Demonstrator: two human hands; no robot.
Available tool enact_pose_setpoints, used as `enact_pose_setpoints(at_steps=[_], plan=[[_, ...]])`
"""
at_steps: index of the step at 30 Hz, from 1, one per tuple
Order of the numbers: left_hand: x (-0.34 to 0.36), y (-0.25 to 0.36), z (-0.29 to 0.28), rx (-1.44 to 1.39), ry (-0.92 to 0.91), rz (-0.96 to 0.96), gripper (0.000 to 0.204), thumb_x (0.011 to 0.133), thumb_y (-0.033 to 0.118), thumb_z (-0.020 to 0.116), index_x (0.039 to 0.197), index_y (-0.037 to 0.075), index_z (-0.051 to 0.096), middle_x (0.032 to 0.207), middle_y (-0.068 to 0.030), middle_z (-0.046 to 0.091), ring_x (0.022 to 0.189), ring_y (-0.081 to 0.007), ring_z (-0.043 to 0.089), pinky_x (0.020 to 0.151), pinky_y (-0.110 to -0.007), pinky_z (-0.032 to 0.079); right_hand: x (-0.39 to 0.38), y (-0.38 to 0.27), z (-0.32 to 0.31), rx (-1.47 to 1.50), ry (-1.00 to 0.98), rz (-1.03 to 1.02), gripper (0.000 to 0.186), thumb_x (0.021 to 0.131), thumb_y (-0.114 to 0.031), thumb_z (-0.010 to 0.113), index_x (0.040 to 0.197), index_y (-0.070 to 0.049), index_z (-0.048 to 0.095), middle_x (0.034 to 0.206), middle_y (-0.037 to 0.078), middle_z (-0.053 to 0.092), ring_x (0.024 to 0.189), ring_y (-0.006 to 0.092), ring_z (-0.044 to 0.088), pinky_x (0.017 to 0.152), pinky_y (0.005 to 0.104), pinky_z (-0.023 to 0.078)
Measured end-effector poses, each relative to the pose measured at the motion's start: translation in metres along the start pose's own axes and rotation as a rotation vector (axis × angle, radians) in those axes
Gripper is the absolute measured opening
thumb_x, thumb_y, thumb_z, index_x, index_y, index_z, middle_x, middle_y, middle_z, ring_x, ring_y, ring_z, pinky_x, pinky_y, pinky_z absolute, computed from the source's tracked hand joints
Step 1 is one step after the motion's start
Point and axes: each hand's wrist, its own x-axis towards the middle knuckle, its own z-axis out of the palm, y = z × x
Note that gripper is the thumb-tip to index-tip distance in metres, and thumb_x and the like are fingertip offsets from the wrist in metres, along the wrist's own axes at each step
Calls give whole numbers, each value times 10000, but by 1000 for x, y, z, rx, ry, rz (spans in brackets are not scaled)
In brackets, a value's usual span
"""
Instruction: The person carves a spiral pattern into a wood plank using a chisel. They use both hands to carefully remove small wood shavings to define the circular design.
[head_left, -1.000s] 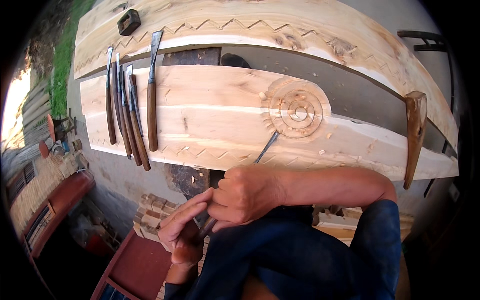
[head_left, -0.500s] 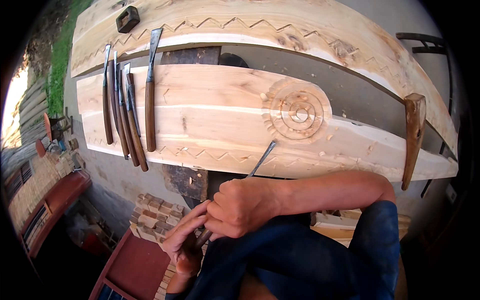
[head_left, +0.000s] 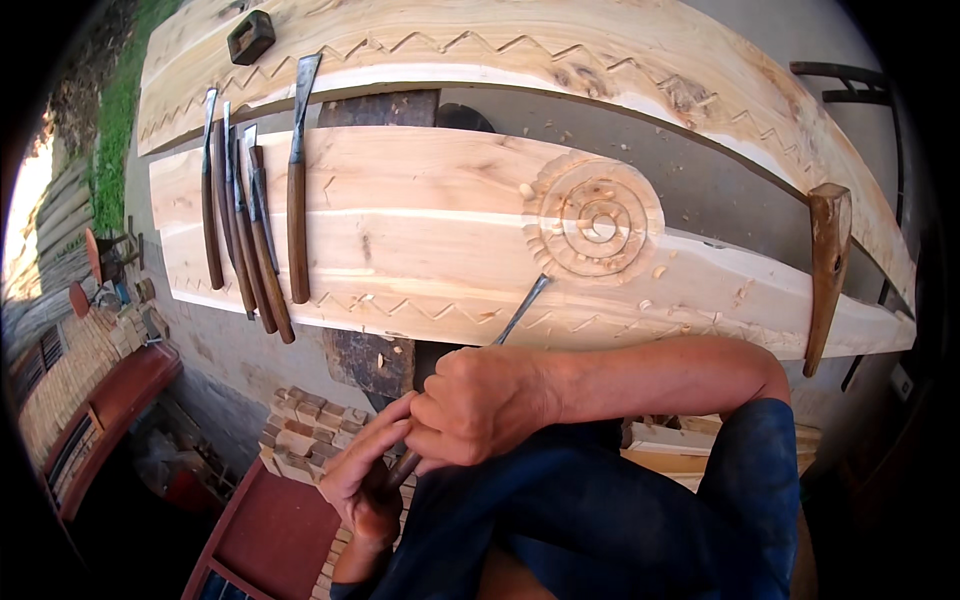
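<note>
My right hand (head_left: 478, 405) is closed in a fist round the shaft of a long chisel (head_left: 521, 312). Its steel blade slants up and to the right, and the tip meets the lower left rim of a carved round pattern (head_left: 600, 225) of rings and notches. That pattern lies on a pale wooden board (head_left: 430, 250). Lower left, my left hand (head_left: 365, 475) curls at the dark handle end of the same chisel, fingers partly straight and touching the right fist. The fist and palm hide much of the handle.
Several wooden-handled chisels (head_left: 258, 240) lie across the board's left part. Behind is a second carved plank (head_left: 480, 60) bearing a small black block (head_left: 251, 38). A wooden mallet-like piece (head_left: 828, 280) lies over the right end. Stacked wood blocks (head_left: 300, 435) stand lower left.
The chisel tip has shifted slightly up and left along the carved pattern's rim. Both hands have moved up a little with it.
</note>
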Motion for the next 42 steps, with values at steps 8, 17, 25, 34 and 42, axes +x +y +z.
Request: enact_pose_setpoints(at_steps=[8, 17, 25, 34, 42], plan=[[6, 11, -12, -13, -45, -93, 1195, 817, 938, 716, 1416, -95, 671, 1540, -382, 595, 1409, -454, 647, 1023, -524, 673, 4, 3, -2, 45, 25, 27, 436, 895, -448, 806, 786, -82, 595, 728, 81, 581, 566, 234, 684, 511, 387, 575], [15, 3, -11, 37, -82, -18, 1104, 855, 894, 719, 1409, -60, 680, 1526, -375, 618, 1386, -436, 674, 1010, -533, 675, 1, 9, -1, 22, 41, 45, 385, 906, -405, 769, 778, -89, 589, 711, 80, 595, 565, 222, 693, 499, 369, 570], [37, 5, -15, 111, -134, 101, 986, 983, 813, 690, 1324, -110, 755, 1362, -360, 740, 1286, -397, 747, 1121, -484, 570, 3, 11, -1, -46, 45, 64, 347, 906, -357, 767, 781, -87, 589, 698, 63, 600, 572, 217, 701, 502, 370, 570], [64, 3, -24, 196, -215, 155, 1042, 967, 868, 651, 1305, -111, 762, 1332, -346, 758, 1234, -392, 777, 1066, -462, 606, 5, 16, -6, -107, 35, 85, 289, 883, -282, 754, 756, -88, 582, 683, 52, 570, 545, 199, 650, 488, 357, 525], [26, -6, -20, 256, -130, 250, 987, 998, 822, 654, 1295, -113, 764, 1299, -361, 763, 1162, -428, 808, 988, -452, 639, 2, 1, 2, -209, 44, -48, 310, 902, -290, 758, 743, -98, 574, 701, 28, 549, 587, 167, 608, 503, 338, 453]])
